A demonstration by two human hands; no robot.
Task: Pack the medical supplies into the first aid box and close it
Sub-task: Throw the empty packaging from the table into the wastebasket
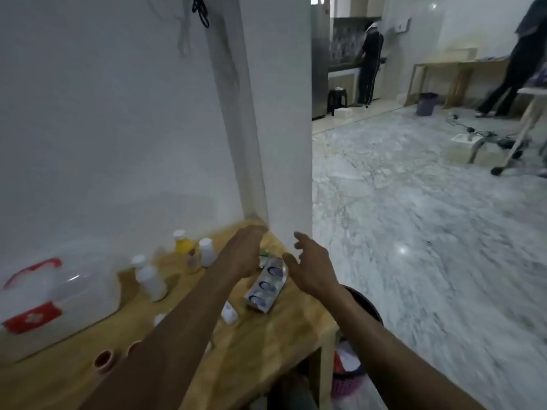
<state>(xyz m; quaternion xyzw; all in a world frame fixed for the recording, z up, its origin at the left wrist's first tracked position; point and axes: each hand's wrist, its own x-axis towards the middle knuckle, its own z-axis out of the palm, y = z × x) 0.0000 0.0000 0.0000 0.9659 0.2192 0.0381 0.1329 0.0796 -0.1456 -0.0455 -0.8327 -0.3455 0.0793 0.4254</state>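
The clear first aid box (44,303) with red handle and red latch stands closed at the left of the wooden table (266,329). White bottles (151,279), a yellow bottle (185,247) and another white bottle (207,251) stand near the wall. A silver and blue blister pack (265,287) lies near the table's right edge, with a small white item (229,312) beside it. My left hand (241,253) hovers over the far end of the pack, fingers curled down. My right hand (310,264) is open just right of the pack. The image is blurred.
Two small brown pots (103,359) sit at the table's front left. A white pillar (278,113) rises behind the table. A dark bin (367,306) stands on the floor to the right. Two people stand far off, by a counter and by a table.
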